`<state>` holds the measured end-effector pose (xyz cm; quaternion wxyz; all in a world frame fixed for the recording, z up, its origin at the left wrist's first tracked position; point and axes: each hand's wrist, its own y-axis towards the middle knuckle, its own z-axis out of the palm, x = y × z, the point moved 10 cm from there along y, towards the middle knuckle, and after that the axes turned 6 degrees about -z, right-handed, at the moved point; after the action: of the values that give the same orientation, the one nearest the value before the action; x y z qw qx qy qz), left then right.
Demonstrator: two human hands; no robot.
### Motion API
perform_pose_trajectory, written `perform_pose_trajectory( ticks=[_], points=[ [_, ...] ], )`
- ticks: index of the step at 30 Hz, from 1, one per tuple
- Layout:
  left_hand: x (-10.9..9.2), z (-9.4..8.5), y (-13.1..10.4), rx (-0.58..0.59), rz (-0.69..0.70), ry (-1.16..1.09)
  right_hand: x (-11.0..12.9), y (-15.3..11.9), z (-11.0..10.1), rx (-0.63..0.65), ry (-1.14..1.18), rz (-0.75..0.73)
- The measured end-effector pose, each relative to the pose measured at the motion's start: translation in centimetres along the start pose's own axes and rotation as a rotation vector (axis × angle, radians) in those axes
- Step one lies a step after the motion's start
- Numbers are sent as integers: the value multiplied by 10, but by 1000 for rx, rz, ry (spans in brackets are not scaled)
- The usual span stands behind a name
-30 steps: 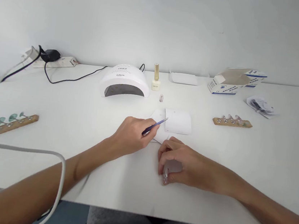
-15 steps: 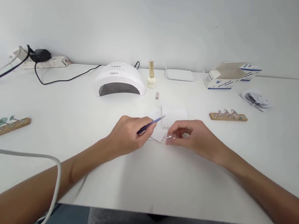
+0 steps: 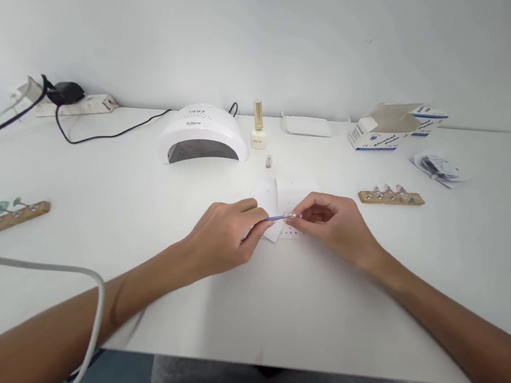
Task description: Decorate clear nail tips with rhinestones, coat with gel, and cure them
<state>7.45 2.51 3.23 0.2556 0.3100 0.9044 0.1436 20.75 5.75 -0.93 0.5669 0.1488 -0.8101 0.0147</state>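
A slim purple tool (image 3: 275,218), like tweezers, is pinched in my left hand (image 3: 232,230), its tip pointing right. Between the thumb and fingertips of my right hand (image 3: 332,226) is a small clear piece (image 3: 292,216), and the tool's tip meets it. What exactly the clear piece is cannot be made out. Under and behind the fingertips lie white sheets (image 3: 267,195), one of them with a row of small dark dots near its front edge.
Behind stand a white lamp (image 3: 207,129), a gold-capped bottle (image 3: 258,139) and an open box (image 3: 378,138). Wooden strips with small pieces lie right (image 3: 392,199) and left (image 3: 14,219). A white cable (image 3: 99,303) crosses over my left forearm.
My right hand has lifted the clear piece slightly away from me. The purple tool has swung flatter and rightward, its tip now at that piece. Dots on the sheet have come into view.
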Motion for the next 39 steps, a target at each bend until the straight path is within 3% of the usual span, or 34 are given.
perform_pose_trajectory(
  ticks=[21, 31, 36, 39],
  points=[
    [-1, 8, -2, 43, 5, 41, 3, -1, 0, -10, -102, -45],
    [3, 15, 0, 113, -51, 84, 32, -8, -1, -68, -364, -393],
    [6, 17, -1, 134, -75, 90, 26, -6, -6, -90, -307, -321],
    [8, 7, 2, 103, -108, 29, 19, -4, -8, -87, -264, -230]
  ],
)
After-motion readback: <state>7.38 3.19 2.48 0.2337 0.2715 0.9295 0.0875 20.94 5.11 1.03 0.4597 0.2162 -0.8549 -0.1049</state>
